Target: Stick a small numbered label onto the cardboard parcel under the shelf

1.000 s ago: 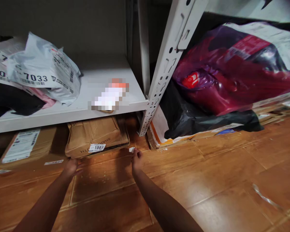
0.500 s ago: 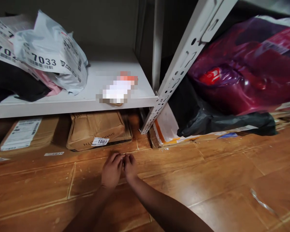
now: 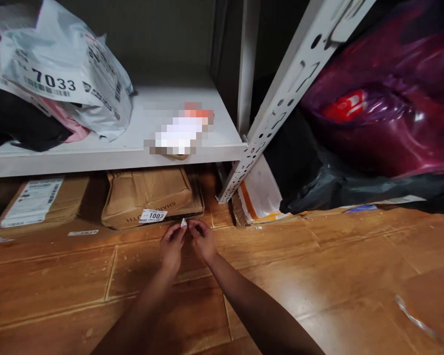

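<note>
My left hand and my right hand meet low over the wooden floor, fingertips pinched together. Between them they hold a small white paper scrap. Just behind the hands lies a brown paper parcel under the bottom shelf, with a white label reading 1003 on its front edge.
A white shelf board carries a white mailer bag marked 7033 and dark and pink items. A slotted metal upright stands right of it. Maroon and black bags fill the right bay. A cardboard box lies at the left.
A second ago my hands were apart, the right one pinching the scrap near the parcel. They came together in front of the parcel and now both pinch the scrap, slightly farther forward.
</note>
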